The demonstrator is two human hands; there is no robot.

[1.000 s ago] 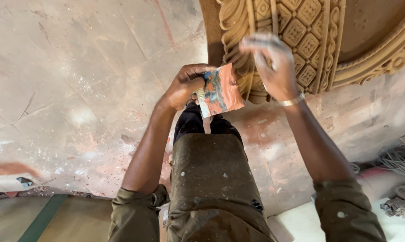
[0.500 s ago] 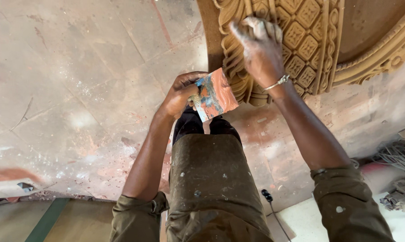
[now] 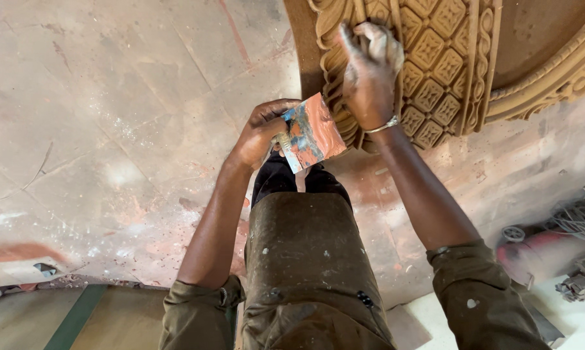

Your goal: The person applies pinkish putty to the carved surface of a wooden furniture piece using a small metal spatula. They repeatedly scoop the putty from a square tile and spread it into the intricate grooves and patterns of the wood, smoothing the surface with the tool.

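Head view: left hand (image 3: 261, 133) grips a paint-smeared card (image 3: 312, 131); right hand (image 3: 369, 71) presses fingers onto the carved panel (image 3: 448, 58)

Open dusty stone floor (image 3: 111, 129) lies to the left of the left hand (image 3: 260, 133); no object stands on it near the hand. Carved wooden panel (image 3: 448, 65) fills the upper right, its raised relief directly under the right hand (image 3: 370, 71). The smeared flat scraper (image 3: 313, 133) juts from the left hand into the narrow gap between both hands. Below, the person's knee (image 3: 305, 259) blocks the centre. At the lower right, a red power tool (image 3: 539, 249) and tangled wire (image 3: 584, 220) occupy the floor, well apart from the hands.
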